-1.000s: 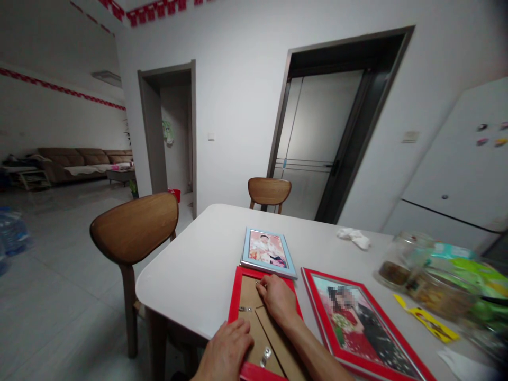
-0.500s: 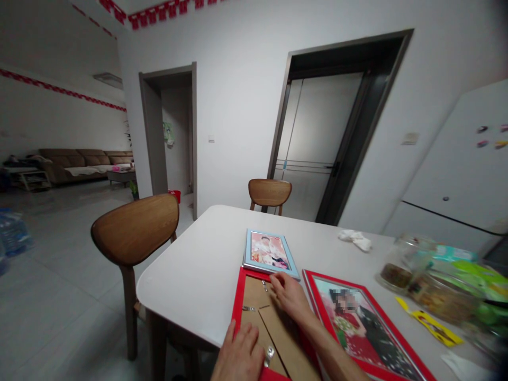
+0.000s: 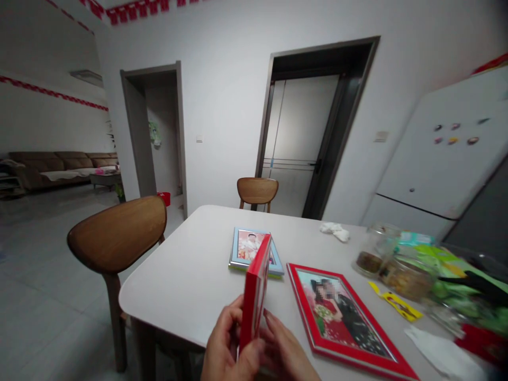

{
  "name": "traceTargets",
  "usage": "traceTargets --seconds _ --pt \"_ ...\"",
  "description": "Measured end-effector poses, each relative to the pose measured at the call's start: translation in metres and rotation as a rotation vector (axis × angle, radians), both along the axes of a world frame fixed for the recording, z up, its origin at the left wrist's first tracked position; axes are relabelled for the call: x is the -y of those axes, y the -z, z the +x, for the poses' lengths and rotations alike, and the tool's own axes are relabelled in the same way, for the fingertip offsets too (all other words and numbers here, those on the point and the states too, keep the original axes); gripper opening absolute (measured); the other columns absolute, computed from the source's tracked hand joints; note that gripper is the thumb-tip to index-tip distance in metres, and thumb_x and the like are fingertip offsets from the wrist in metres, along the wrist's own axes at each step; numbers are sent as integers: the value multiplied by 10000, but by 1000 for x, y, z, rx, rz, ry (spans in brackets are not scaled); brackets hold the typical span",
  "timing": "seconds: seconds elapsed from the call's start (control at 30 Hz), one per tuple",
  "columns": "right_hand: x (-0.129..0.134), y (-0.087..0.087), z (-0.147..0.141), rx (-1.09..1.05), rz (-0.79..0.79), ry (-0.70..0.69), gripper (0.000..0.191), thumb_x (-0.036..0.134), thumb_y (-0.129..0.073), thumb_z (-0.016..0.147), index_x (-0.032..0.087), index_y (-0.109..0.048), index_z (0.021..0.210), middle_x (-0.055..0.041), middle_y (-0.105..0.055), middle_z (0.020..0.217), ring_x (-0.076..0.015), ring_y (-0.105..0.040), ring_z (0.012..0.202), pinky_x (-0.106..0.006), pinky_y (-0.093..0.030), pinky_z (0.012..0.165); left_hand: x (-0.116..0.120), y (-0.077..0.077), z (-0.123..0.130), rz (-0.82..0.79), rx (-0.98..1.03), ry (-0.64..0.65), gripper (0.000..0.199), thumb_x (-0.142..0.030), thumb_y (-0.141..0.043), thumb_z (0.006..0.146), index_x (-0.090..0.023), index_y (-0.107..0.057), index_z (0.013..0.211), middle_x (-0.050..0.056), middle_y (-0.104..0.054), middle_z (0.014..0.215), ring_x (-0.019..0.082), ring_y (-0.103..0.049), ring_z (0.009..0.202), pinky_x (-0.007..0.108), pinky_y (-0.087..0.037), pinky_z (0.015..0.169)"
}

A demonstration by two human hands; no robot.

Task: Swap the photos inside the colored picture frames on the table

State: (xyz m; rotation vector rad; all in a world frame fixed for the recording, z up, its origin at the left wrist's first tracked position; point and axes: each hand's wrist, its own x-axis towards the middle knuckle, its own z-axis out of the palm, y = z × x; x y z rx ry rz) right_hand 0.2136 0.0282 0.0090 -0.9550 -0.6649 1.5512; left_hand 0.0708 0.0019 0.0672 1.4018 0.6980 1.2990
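A red photo frame (image 3: 254, 288) stands on edge at the near side of the white table, seen nearly edge-on. My left hand (image 3: 228, 344) is closed round its lower left part, thumb in front. My right hand (image 3: 283, 346) is at its right side, fingers close against the frame, partly hidden behind it. Beyond it a light blue frame (image 3: 240, 246) with a photo lies flat, partly covered by the red one. To the right, a larger red frame (image 3: 313, 338) with a photo of two people lies face up.
On the white table (image 3: 170, 280), glass jars (image 3: 369, 256), a yellow packet (image 3: 402, 307), green bags (image 3: 456, 301), a crumpled tissue (image 3: 335, 230) and a white sheet (image 3: 444, 352) lie to the right. Wooden chairs (image 3: 119, 233) stand at the left and far side.
The red frame, earlier lying back side up under both hands, is now raised on edge. My right hand has moved from its far end down to its near right side. The view has shifted right.
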Motion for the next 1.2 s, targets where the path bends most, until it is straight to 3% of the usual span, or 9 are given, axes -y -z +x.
traceTargets --seconds 0.13,0.23,0.3,0.47,0.63,0.77,1.0,1.13,1.2 --pt "8 -19 -16 -227 52 192 331 367 -622 627 205 -586 913 -22 -659 903 -174 -592 848 -295 -464 751 4 -17 20 -122 221 51 350 -345 -640 667 -177 -480 929 111 -558 1083 257 -557 920 319 -436 770" --pt "7 -38 25 -129 35 355 412 312 -657 581 259 -563 978 22 -666 888 -170 -601 837 -283 -470 747 -4 -29 27 -118 292 89 576 -280 -662 656 -214 -344 1132 82 -563 1082 242 -541 962 336 -413 828" --pt "2 -48 70 15 -5 358 485 298 -647 584 269 -528 1053 14 -676 838 -180 -622 764 -297 -483 695 -13 -31 36 -123 273 145 644 -226 -654 656 -219 -291 1188 77 -536 1130 236 -518 1004 337 -404 852" --pt "-18 -48 182 552 -54 357 450 277 -549 633 182 -534 1072 -47 -687 730 -209 -625 611 -340 -474 626 -26 4 82 -142 105 316 606 -132 -583 634 -174 -352 1193 77 -563 1109 218 -537 977 316 -432 827" --pt "-29 -27 241 1164 -38 427 321 313 -531 597 165 -640 860 -52 -686 741 -229 -618 716 -321 -446 678 -30 40 124 -31 -299 207 501 -95 -493 663 -191 -445 1152 39 -558 1129 195 -515 1010 291 -389 880" --pt "-33 -15 244 1349 -19 486 327 337 -496 600 167 -655 829 -68 -681 787 -241 -602 796 -324 -431 713 -38 45 134 31 -576 63 498 -104 -493 663 -159 -454 1157 61 -547 1142 207 -494 1030 307 -362 906" --pt "-40 -16 235 1486 -8 468 284 311 -501 605 189 -658 809 -80 -662 893 -255 -575 882 -333 -418 767 -50 52 114 162 -731 97 533 -183 -553 650 -125 -436 1167 103 -481 1212 216 -445 1091 326 -339 933" --pt "-43 -32 190 1519 130 525 382 338 -471 652 143 -613 947 -122 -617 1003 -263 -539 953 -363 -391 824 -92 47 88 318 -1023 -89 575 -194 -540 687 -70 -363 1220 153 -308 1328 234 -261 1220 363 -210 1002" --pt "-45 -39 148 1368 248 403 394 359 -455 673 158 -595 982 -101 -622 989 -228 -561 908 -337 -418 793 -119 41 75 388 -1127 -191 597 -159 -540 682 -104 -332 1239 130 -256 1356 244 -172 1249 408 -118 1016"
